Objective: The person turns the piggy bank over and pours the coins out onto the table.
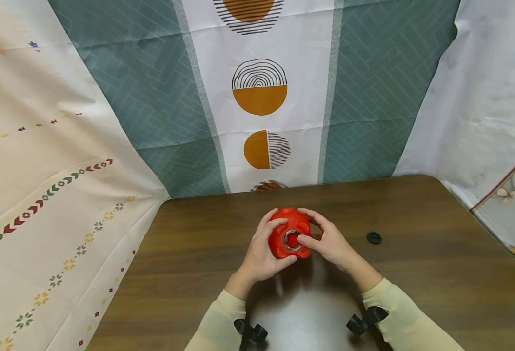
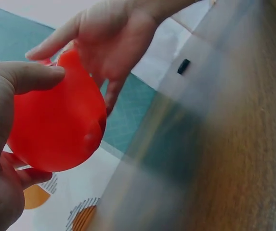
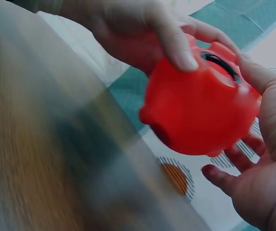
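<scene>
Both hands hold a red piggy bank point(image 1: 290, 218) above the table. Its round ringed opening point(image 1: 292, 240) faces up toward the head camera, with stubby feet around it. My left hand point(image 1: 259, 253) grips the left side, thumb near the bottom edge and fingers over the far side. From the right, my right hand point(image 1: 331, 243) holds it with the thumb at the opening's rim and the fingers round the far side. In the right wrist view, part of the dark rim point(image 3: 219, 65) shows between the thumbs. A black slotted plug point(image 1: 374, 238) lies on the table to the right.
The brown wooden table point(image 1: 196, 253) has its far edge against a hanging green and white cloth point(image 1: 257, 114). A cream patterned cloth point(image 1: 64, 195) hangs at the left, and a pale one point(image 1: 485, 97) at the right. Black straps point(image 1: 252, 332) sit on both wrists.
</scene>
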Action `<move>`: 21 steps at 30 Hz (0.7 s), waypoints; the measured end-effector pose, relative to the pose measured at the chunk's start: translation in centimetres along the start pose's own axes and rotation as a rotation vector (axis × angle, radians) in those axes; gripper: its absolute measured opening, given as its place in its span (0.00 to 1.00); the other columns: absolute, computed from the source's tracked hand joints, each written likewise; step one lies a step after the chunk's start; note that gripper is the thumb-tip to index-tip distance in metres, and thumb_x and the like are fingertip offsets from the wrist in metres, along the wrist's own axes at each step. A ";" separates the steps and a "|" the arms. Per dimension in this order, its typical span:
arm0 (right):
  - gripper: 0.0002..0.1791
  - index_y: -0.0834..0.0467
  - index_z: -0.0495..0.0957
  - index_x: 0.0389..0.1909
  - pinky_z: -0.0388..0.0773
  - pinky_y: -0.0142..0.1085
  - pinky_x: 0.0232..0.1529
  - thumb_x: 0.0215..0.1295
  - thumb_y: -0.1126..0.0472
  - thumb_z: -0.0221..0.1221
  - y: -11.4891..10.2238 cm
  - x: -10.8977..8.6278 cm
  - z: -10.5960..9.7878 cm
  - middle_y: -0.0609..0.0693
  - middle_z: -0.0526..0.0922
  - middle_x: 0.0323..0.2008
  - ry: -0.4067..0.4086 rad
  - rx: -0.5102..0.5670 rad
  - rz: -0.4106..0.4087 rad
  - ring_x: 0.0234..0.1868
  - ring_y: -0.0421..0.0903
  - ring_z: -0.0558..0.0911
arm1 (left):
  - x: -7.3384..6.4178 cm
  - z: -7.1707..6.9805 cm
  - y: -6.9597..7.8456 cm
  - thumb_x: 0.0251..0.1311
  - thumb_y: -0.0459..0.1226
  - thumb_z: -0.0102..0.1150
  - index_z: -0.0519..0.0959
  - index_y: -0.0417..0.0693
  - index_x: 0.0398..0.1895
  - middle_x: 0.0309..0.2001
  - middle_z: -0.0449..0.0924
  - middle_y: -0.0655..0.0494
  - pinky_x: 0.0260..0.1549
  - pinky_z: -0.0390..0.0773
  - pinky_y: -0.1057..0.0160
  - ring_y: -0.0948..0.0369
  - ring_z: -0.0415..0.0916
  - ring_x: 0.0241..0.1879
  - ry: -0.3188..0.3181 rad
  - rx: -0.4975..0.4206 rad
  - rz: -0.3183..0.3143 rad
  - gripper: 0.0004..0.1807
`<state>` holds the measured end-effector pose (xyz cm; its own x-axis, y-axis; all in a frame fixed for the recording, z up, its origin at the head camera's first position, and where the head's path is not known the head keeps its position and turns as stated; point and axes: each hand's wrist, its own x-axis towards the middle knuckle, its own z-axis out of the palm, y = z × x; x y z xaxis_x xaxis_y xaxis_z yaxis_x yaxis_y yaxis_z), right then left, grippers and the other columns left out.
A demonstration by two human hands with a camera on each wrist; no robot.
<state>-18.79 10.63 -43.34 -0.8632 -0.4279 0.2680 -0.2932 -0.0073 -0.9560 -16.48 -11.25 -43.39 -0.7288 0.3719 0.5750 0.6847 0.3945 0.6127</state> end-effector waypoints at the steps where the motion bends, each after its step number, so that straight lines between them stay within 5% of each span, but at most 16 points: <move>1: 0.36 0.51 0.61 0.70 0.80 0.40 0.48 0.63 0.62 0.63 0.1 0.1 0.2 0.55 0.67 0.63 0.003 0.000 0.007 0.59 0.60 0.71 | 0.1 0.0 0.1 0.40 0.41 0.77 0.66 0.56 0.63 0.71 0.54 0.50 0.52 0.77 0.55 0.54 0.60 0.66 0.006 0.004 0.013 0.43; 13: 0.41 0.47 0.53 0.74 0.80 0.41 0.48 0.64 0.64 0.61 1.1 0.0 0.5 0.58 0.66 0.62 -0.053 0.113 0.027 0.57 0.56 0.73 | 0.1 0.0 0.7 0.42 0.41 0.75 0.64 0.55 0.64 0.73 0.50 0.48 0.52 0.77 0.56 0.53 0.60 0.66 -0.028 0.039 0.046 0.43; 21: 0.41 0.50 0.58 0.71 0.82 0.40 0.44 0.58 0.69 0.65 1.1 0.2 1.0 0.57 0.70 0.59 0.074 0.049 -0.048 0.52 0.55 0.76 | 0.1 0.2 0.9 0.43 0.39 0.76 0.57 0.64 0.70 0.74 0.44 0.57 0.54 0.75 0.53 0.55 0.53 0.69 -0.050 0.111 -0.091 0.50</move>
<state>-18.85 9.67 -44.49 -0.8770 -0.3581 0.3203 -0.3164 -0.0711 -0.9459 -15.91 -10.72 -42.85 -0.7888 0.3704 0.4905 0.6138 0.5179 0.5959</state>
